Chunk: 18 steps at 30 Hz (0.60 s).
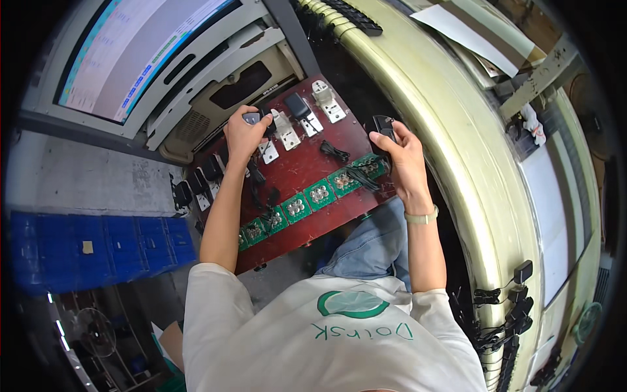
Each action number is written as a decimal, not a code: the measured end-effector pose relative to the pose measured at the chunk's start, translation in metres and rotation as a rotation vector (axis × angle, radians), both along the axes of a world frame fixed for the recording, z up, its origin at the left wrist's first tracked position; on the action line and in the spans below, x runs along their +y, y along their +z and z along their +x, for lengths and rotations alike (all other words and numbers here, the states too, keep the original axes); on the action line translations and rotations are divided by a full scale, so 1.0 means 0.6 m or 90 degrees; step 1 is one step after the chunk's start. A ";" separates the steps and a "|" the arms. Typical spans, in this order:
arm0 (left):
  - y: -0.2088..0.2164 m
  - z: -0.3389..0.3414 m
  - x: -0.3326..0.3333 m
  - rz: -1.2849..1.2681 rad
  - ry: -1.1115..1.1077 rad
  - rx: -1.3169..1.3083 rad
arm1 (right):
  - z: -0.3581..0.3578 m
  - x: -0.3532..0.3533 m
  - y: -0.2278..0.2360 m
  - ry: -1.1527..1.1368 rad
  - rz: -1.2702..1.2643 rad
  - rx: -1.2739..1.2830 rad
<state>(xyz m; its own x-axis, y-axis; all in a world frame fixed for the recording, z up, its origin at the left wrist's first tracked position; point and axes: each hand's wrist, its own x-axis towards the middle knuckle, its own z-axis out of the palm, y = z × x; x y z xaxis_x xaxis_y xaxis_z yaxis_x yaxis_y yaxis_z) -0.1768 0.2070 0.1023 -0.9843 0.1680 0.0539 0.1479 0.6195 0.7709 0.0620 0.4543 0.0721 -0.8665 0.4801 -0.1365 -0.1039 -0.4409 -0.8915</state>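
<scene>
My left hand [241, 138] grips a black power adapter [251, 118] at the far left of a dark red bench [294, 173], over a row of white sockets on metal plates. Next to it is a bare white socket [285, 129]. Another black adapter [297, 106] sits plugged into the socket after that. At the right edge of the bench, my right hand [406, 160] is closed round a second black adapter [381, 125], its thumb across the near side. Green circuit boards [319, 194] with round metal contacts line the bench's near edge.
Coiled black cables [334, 151] lie on the bench. Beyond stand a beige instrument [238, 85] and a lit monitor [140, 55]. A pale yellow conveyor [450, 130] curves along the right, with black adapters [519, 294] on its near end. Blue bins [98, 245] stand left.
</scene>
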 end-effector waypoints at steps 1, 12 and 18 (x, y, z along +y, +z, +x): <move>-0.002 -0.002 0.008 -0.037 -0.007 0.006 | 0.012 0.001 -0.005 -0.013 -0.029 -0.001; -0.024 -0.013 0.022 -0.165 -0.016 0.144 | 0.008 0.007 0.017 0.057 -0.177 0.036; 0.093 0.092 -0.086 0.444 -0.008 -0.235 | -0.115 0.027 0.011 0.053 0.332 -0.035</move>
